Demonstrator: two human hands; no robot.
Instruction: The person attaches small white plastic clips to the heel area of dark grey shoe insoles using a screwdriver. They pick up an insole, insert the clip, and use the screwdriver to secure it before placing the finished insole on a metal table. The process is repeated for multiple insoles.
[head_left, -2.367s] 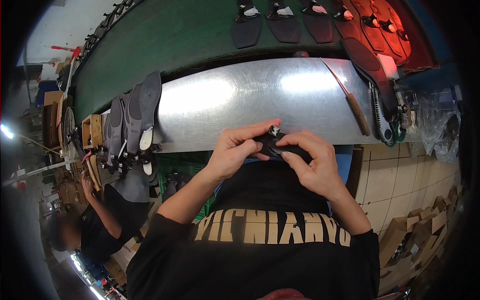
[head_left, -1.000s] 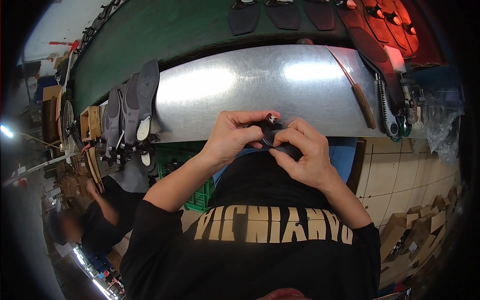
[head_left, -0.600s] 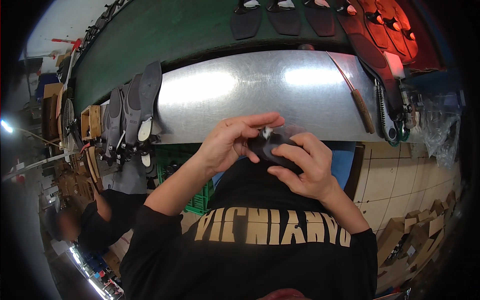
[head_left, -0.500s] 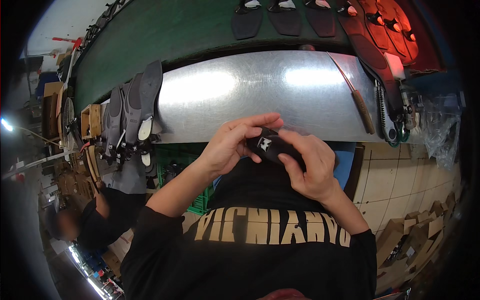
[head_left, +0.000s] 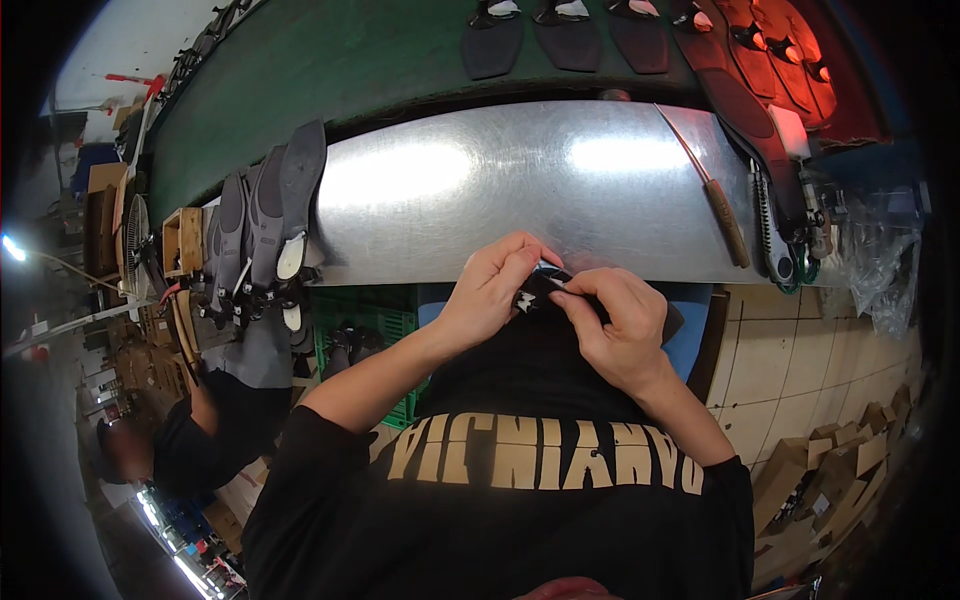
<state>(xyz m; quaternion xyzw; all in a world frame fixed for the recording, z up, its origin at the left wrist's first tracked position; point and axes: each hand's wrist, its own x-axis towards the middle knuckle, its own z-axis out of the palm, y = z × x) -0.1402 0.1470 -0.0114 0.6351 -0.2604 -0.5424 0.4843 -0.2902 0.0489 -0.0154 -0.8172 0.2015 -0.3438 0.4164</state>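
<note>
- Head view shows a dark flip-flop (head_left: 543, 284) held in both hands just off the near edge of a metal table (head_left: 490, 215), in front of the person's torso.
- Left hand (head_left: 492, 295): thumb and forefinger close in a narrow pinch on the far left part of the flip-flop, probably to steady it; the lower fingers curl out of clear sight.
- Right hand (head_left: 622, 325): thumb and fingertips meet narrowly on the strap area, beside a small white patch (head_left: 526, 301); the sole runs back under the palm, which likely braces it. Exactly which layer the tips grip cannot be told.
- Holding the piece close to the body seems to keep the small strap parts within easy sight and finger reach.
- A wooden-handled awl (head_left: 725, 222) lies on the table's right side, handle toward the person, apparently for easy pick-up.
- Grey soles (head_left: 265, 210) lean in a bunch at the left end, perhaps to save room.
- Beyond, flip-flops (head_left: 492, 52) stand in a spaced row on a green surface (head_left: 380, 80), seemingly so none overlap.
</note>
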